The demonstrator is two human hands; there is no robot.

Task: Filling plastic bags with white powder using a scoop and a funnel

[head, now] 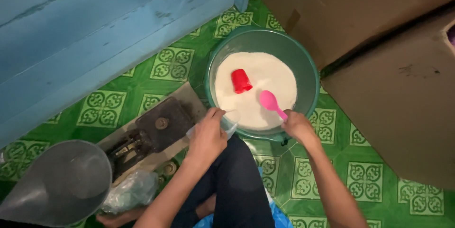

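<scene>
Sugar-like white grains (258,102) fill a green basin (308,74) on the green patterned floor (374,180), seen from the head camera. Right hand (296,125) grips the handle of a pink spoon (271,101), its bowl resting on the grains just ahead of the fingers. Left hand (207,135) pinches a clear plastic bag (230,127) at the basin's near rim. Red cup (241,81) lies in the grains, beyond both hands. An old scale (154,131) sits to the left.

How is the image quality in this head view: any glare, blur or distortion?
Head view: soft, even light, slightly soft focus; the white grains in the basin are nearly blown out; mild glare on the metal scoop pan; right hand and pink spoon sharp enough; slight wide-angle bend at edges.
</scene>
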